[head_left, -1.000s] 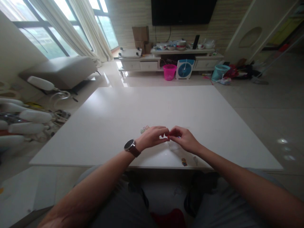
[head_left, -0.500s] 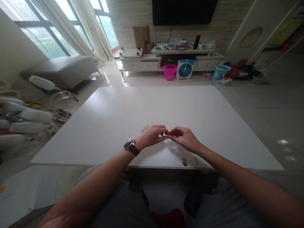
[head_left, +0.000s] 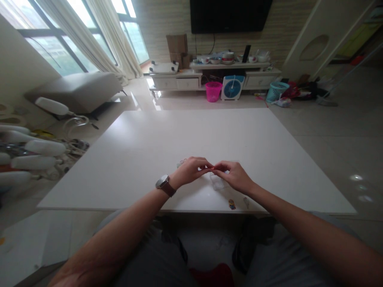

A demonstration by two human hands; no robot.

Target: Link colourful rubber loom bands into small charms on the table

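My left hand [head_left: 193,170] and my right hand [head_left: 235,175] meet fingertip to fingertip above the white table [head_left: 191,135]. Both pinch a tiny orange-red piece [head_left: 212,168], mostly covered by the fingers. Beneath my right hand lies a clear plastic container [head_left: 218,183]. Small ring-like items [head_left: 182,162] lie partly hidden behind my left hand. Near the front edge rest a small yellow and blue figure [head_left: 231,204] and, to its right, a small pale item [head_left: 246,202] too faint to make out.
Beyond the table stand a low white cabinet [head_left: 167,82], a pink basket [head_left: 213,92], a blue and white fan [head_left: 232,87] and a teal basket [head_left: 277,92]. White padded objects [head_left: 44,146] crowd the left side. A grey bench [head_left: 77,89] is by the window.
The fingers have closed slightly around the small piece. Both hands stay nearly in place, and the view has shifted a little.
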